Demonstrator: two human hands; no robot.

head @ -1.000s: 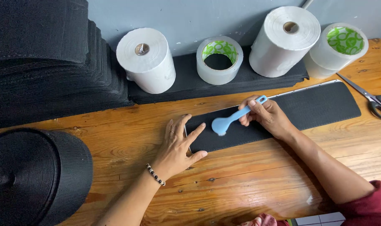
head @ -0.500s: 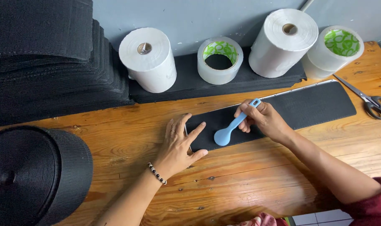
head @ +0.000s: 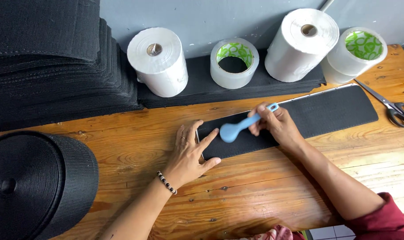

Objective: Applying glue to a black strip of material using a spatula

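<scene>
In the head view, the person's left hand [head: 191, 153] is lying flat and spread wide, palm down, in the middle of the frame, its fingertips pressing on the left end of a long black rectangular strip of coarse, grit-like material [head: 326, 113] that is stretching from centre frame toward the right edge across the wooden table [head: 264, 191]. The right hand [head: 275, 124] is closing around the handle of a pale blue plastic spoon-shaped tool [head: 237, 128], whose rounded head is pointing left and resting on the strip just beside the left thumb. Compared with the two earlier pictures, the blue head is sitting a little nearer the left end of the strip, close to the left hand, while the left hand is staying planted in the same spot; this reads as the tool being rubbed along the strip toward its end, with that end being pinned so it cannot shift. Along the top of the frame, two large white paper rolls [head: 157, 60] and two white tape rolls with green-patterned cores [head: 234, 62] are standing on a stack of flat black sheets [head: 202, 89]. A taller pile of black strips [head: 51, 62] is filling the upper left, and a big coil of black webbing [head: 33, 182] is sitting at the lower left. A pair of black-handled scissors [head: 395, 106] is lying at the right edge, well apart from both hands.
</scene>
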